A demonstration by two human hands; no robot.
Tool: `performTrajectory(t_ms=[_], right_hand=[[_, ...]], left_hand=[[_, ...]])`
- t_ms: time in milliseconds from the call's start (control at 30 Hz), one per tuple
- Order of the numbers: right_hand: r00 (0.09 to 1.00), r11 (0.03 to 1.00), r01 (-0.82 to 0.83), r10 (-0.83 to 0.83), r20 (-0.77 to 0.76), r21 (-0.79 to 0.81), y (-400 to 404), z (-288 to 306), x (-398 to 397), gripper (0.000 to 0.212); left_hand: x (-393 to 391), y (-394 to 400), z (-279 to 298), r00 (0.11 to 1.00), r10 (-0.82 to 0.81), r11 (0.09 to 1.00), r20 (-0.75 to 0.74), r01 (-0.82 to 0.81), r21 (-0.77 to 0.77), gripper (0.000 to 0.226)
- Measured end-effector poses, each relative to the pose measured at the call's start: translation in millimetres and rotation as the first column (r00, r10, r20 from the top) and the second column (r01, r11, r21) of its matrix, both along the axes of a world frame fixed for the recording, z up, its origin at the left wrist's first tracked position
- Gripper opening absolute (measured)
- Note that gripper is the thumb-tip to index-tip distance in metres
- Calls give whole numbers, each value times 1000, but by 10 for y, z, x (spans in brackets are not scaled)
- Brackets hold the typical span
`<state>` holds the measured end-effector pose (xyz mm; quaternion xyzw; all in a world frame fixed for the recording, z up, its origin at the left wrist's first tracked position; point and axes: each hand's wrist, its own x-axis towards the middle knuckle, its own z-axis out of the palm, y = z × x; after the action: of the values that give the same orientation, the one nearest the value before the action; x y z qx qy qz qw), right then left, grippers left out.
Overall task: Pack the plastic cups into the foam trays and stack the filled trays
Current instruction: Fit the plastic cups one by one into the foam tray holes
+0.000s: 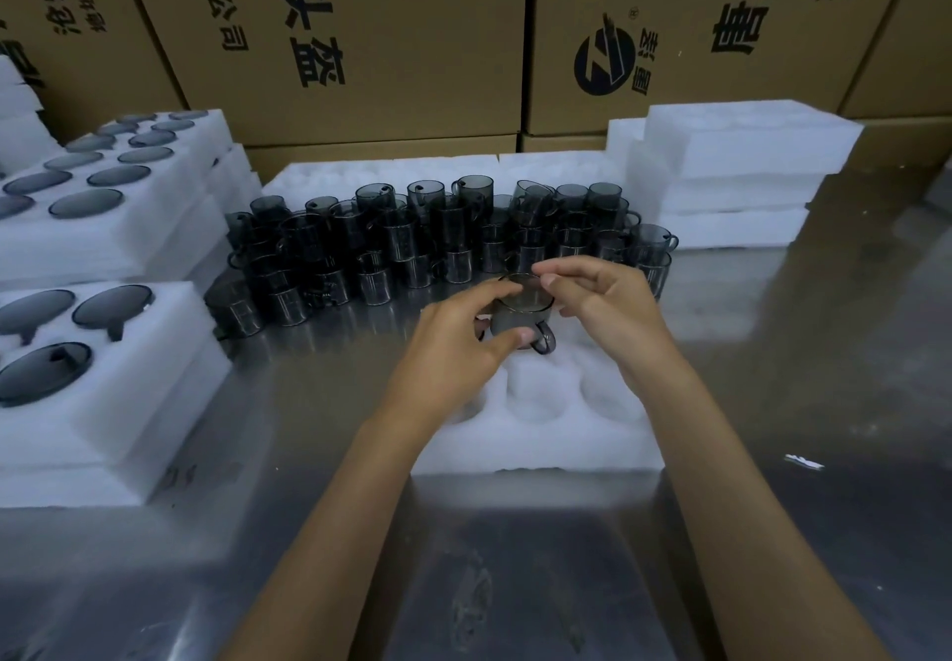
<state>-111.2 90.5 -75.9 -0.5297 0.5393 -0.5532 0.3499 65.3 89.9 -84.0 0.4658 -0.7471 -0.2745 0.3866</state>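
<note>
One smoky grey translucent plastic cup with handle (pixel 521 318), centre frame, over far edge of one white foam tray with round pockets (pixel 536 433); three empty pockets visible. Gripped around body by left hand (pixel 466 338); rim pinched by right hand (pixel 597 300), handle toward 4 o'clock. Dense cluster of loose grey cups (pixel 412 243) at 12 o'clock, too many to count. Two stacks of filled foam trays (pixel 98 351) at 9 to 10 o'clock. One stack of empty foam trays (pixel 742 171) at 2 o'clock. Bare steel tabletop (pixel 803 361) at 3 and 6 o'clock. Brown cardboard cartons (pixel 412 42) behind.
</note>
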Motion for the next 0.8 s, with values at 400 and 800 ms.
performTrajectory(t_ms=[400,800], right_hand=[[992,1000,1,1,-126,15,5,-6,-17,14],[905,995,-89,97,-415,38,-5,-74,-134,16]], left_hand=[[-2,26,-7,994,-18,999,109,14,32,55],[31,54,-70,956,-13,999,292,22,-27,43]])
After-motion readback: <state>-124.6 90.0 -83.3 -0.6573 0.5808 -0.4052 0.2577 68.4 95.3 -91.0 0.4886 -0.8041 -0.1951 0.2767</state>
